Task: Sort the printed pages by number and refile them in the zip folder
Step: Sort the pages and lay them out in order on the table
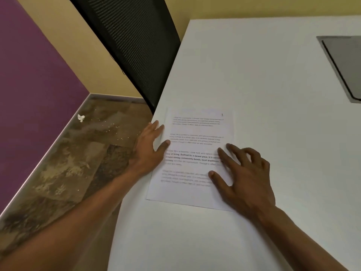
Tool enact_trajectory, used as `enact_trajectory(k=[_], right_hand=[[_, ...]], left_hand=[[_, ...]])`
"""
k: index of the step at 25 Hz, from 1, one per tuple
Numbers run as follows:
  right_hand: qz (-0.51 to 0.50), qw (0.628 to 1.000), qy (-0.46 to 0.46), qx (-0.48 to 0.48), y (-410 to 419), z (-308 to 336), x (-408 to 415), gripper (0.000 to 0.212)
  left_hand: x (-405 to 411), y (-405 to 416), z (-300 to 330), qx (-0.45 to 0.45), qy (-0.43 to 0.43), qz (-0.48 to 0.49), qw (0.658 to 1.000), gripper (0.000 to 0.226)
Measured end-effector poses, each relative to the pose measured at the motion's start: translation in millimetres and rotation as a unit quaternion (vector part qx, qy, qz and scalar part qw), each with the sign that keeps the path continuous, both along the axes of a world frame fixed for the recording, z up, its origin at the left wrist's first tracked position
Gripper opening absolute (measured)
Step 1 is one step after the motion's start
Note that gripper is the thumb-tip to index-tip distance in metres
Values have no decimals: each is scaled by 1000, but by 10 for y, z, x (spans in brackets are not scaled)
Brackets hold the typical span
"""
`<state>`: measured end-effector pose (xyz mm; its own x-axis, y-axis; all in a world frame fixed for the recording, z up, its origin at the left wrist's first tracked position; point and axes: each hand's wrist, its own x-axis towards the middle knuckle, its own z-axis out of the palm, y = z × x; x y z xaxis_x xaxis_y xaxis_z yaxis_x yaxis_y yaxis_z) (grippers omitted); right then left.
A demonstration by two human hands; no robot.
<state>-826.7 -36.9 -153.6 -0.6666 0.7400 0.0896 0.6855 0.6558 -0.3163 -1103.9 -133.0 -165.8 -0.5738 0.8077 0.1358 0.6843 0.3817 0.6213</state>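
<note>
White table (254,75) bears one printed page (197,132); two hands flank it: left (148,147), right (244,177)

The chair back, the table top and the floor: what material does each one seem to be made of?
The chair back looks like black woven mesh: a fine dotted weave shows across it. The table top seems a smooth matte white laminate, with an even surface and only soft reflections; what lies under it cannot be told. The floor looks like glossy brown mottled tile or vinyl: seams and a light sheen are visible.
</note>
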Motion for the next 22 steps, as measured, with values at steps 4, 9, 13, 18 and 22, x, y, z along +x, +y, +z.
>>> enact_trajectory(k=[4,9,13,18,22], right_hand=[[52,998,-1,-34,-5,23,70,59],[97,994,-46,-14,4,44,84,62],[116,990,-75,-4,4,61,86,65],[132,986,-100,-3,1,67,85,64],[151,981,-122,8,5,80,85,60]], left_hand=[[-7,-14,82,6,0,16,1000,46],[-7,-79,112,18,-34,41,998,42],[-81,-127,57,51,-123,87,987,41],[-114,-148,110,87,-283,109,949,43],[-142,-146,133,111,-345,133,923,44]])
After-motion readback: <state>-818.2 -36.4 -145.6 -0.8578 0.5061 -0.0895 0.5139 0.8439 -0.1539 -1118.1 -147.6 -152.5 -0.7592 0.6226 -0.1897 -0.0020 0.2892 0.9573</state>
